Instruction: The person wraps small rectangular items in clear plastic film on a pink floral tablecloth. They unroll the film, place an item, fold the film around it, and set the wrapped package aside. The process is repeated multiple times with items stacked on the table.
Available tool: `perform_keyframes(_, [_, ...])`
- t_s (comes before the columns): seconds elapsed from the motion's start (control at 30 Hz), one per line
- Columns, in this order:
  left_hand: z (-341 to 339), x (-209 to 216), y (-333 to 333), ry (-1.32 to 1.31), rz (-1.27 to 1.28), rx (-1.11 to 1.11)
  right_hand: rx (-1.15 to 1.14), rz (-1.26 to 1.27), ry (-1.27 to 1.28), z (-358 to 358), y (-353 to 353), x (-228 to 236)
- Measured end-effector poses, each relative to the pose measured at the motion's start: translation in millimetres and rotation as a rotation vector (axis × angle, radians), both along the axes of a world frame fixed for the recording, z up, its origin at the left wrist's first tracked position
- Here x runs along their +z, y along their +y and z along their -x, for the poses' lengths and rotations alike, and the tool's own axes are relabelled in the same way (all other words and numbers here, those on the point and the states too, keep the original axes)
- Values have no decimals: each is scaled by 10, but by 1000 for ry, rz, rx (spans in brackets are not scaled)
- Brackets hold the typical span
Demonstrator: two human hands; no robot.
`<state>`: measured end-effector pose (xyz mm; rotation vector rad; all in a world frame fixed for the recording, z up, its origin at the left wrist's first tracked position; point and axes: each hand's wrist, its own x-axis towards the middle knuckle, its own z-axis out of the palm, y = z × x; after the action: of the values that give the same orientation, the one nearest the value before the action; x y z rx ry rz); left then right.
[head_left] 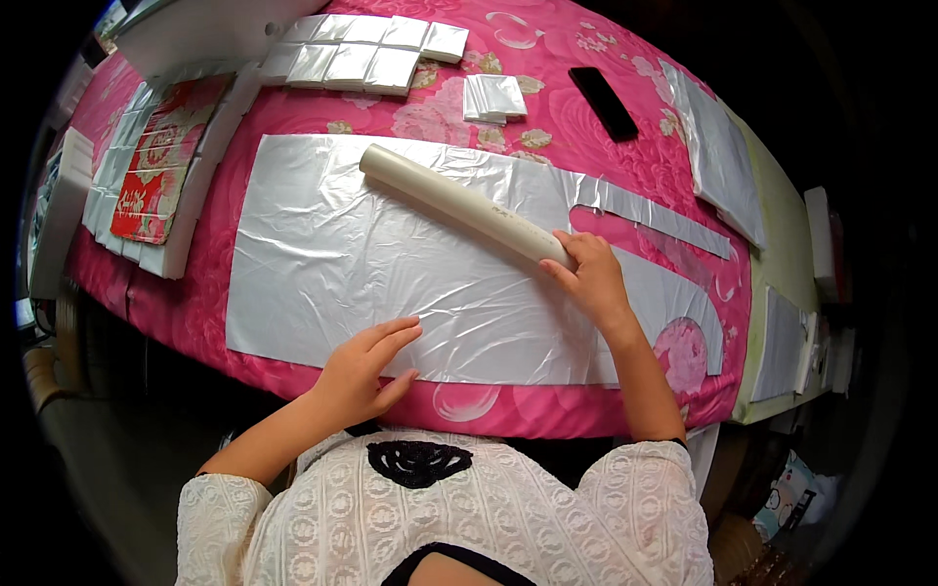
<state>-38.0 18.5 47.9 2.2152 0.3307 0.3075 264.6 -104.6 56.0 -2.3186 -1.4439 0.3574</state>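
Pink floral cloth (195, 332) drapes the worktop (547, 59), the room dark around it, and I'm watching from afar as the right grip (591, 273) sits clamped on the near end of a pale tube (459, 200). That tube lies slantwise over silvery film (313, 264), its other end reaching left and away from the grip. Over to the left grip (369, 369): fingers apart, holding nothing, at the film's near edge; whether it touches, I can't tell!

My call on handling: held at one end, this tube could swing, so I'd want a hand at each end, with light, even pressure. Creases run all over the film, and the narrow strips just beside the right grip look easiest to snag.

Beyond the right grip lie a black phone (603, 103) and a small film stack (493, 98); far left of it, bundles with a red packet (161, 166). Right of it, a pale green surface (782, 254).
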Motion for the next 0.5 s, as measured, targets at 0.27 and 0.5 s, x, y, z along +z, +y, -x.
perform_keyframes(0.27, [-843, -381, -349, 12, -262, -33, 222, -89, 24, 470, -830, -370])
perform_keyframes(0.5, [-1240, -333, -717, 41, -366, -209, -373, -122, -281, -1064, -1932, -672])
